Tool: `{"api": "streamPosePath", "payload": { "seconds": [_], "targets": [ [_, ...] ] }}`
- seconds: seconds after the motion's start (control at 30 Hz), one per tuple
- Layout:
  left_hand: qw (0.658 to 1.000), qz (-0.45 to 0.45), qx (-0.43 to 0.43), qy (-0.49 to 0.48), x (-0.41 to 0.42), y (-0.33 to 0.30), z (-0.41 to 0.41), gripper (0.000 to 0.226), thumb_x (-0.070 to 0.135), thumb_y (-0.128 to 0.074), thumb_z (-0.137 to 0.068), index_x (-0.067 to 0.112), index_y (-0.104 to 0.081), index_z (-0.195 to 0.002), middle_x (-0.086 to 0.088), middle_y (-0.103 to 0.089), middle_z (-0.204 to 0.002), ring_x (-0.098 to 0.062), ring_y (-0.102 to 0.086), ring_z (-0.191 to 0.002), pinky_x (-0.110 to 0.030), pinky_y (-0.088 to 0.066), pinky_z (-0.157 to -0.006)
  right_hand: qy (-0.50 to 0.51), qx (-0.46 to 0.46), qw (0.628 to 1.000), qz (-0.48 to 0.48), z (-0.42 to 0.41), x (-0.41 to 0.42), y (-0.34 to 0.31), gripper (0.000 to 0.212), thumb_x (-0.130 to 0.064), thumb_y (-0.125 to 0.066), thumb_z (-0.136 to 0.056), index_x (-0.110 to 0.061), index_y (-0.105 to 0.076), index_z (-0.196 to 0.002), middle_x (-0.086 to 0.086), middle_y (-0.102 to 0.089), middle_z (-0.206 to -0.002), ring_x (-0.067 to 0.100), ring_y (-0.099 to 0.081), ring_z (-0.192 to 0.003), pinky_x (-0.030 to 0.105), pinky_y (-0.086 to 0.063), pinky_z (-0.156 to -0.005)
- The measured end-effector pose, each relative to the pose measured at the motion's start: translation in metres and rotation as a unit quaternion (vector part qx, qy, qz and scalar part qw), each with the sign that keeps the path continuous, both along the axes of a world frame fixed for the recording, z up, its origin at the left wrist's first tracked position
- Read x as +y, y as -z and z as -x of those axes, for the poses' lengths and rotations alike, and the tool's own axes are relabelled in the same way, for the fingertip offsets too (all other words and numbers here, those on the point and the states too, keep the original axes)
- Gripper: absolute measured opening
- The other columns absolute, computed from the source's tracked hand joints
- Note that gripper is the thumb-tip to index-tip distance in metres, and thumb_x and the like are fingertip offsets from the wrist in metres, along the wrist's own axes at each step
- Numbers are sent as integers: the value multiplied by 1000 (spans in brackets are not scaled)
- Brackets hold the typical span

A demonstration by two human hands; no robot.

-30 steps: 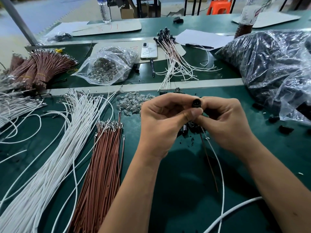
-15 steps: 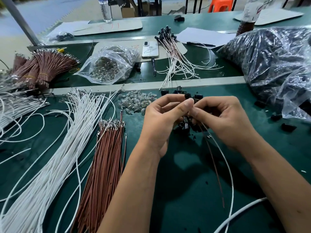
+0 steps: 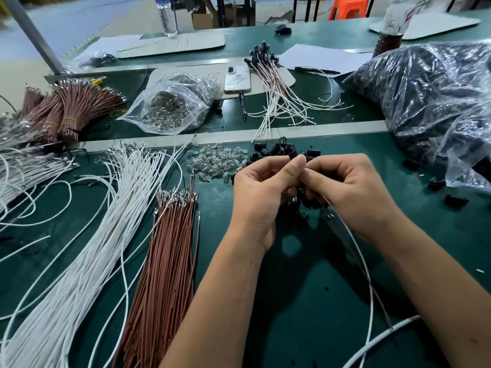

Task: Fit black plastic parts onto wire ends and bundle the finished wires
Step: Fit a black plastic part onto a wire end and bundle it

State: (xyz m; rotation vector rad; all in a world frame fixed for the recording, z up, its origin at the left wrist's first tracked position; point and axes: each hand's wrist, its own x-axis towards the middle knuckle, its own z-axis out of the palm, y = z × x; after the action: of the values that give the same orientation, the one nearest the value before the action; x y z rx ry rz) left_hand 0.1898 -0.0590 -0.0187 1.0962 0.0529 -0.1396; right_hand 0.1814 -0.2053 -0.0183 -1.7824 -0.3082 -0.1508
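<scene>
My left hand (image 3: 261, 192) and my right hand (image 3: 353, 192) meet over the green table, fingers curled together around a small black plastic part (image 3: 293, 154) that is mostly hidden between the thumbs. A white wire (image 3: 364, 264) and a brown wire (image 3: 372, 285) trail from my right hand toward the lower right. Loose black parts (image 3: 281, 150) lie in a pile just beyond my fingers. A brown wire stack (image 3: 167, 264) and a white wire stack (image 3: 87, 251) lie to the left. Finished wires with black ends (image 3: 271, 83) lie at the back.
Small clear bulbs (image 3: 215, 162) lie left of the black pile, and a clear bag of them (image 3: 172, 102) sits behind. A big plastic bag of black parts (image 3: 430, 96) fills the right. Tied brown bundles (image 3: 66, 110), a phone (image 3: 237, 78) and a pen (image 3: 242, 104) lie further back.
Both hands have lowered slightly and closed tighter together. The black part, plainly seen above the thumbs a second ago, is now almost hidden between the fingers.
</scene>
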Motion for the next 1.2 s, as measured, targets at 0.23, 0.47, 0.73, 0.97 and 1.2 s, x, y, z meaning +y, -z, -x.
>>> {"api": "streamPosePath", "payload": {
  "seconds": [0.23,0.47,0.73,0.97,1.2],
  "targets": [
    [995,72,15,-68,-15,0,6,23,17,-79,-72,1,-68,-83,-18,-63,-73,-28,-57,-67,-43,-51,-67,26,39,994,-101,2,13,5,20,-10,-69,-97,-1,-76,-80,5,-61,-60,10,-49,-55,21,-40,-53],
    [994,71,22,-78,-15,3,5,22,19,-78,-71,2,-68,-80,-16,-64,-72,-26,-56,-68,-42,-49,-68,48,39,994,-87,5,19,4,19,-8,-68,-98,0,-77,-83,20,-66,-68,19,-52,-63,32,-43,-60],
    [994,62,35,-85,-11,5,2,12,10,-75,-86,1,-66,-84,-9,-64,-65,-15,-57,-52,-26,-51,-53,53,28,996,-64,5,22,7,22,-8,-69,-98,-7,-78,-79,4,-68,-65,9,-54,-59,20,-44,-54],
    [981,30,-29,-189,17,-3,-7,15,18,-71,-91,7,-64,-82,-1,-61,-67,-15,-54,-62,-27,-49,-62,66,-64,991,93,-16,29,-9,24,-23,-62,-101,-14,-78,-87,3,-71,-70,18,-64,-63,34,-51,-61],
    [931,181,-4,-318,59,-10,-18,15,14,-56,-102,11,-56,-87,-1,-58,-67,-13,-53,-54,-22,-44,-45,-26,-139,903,406,-56,93,-10,15,-26,-78,-89,-15,-77,-98,5,-74,-93,22,-64,-88,29,-51,-82]
  ]
}}
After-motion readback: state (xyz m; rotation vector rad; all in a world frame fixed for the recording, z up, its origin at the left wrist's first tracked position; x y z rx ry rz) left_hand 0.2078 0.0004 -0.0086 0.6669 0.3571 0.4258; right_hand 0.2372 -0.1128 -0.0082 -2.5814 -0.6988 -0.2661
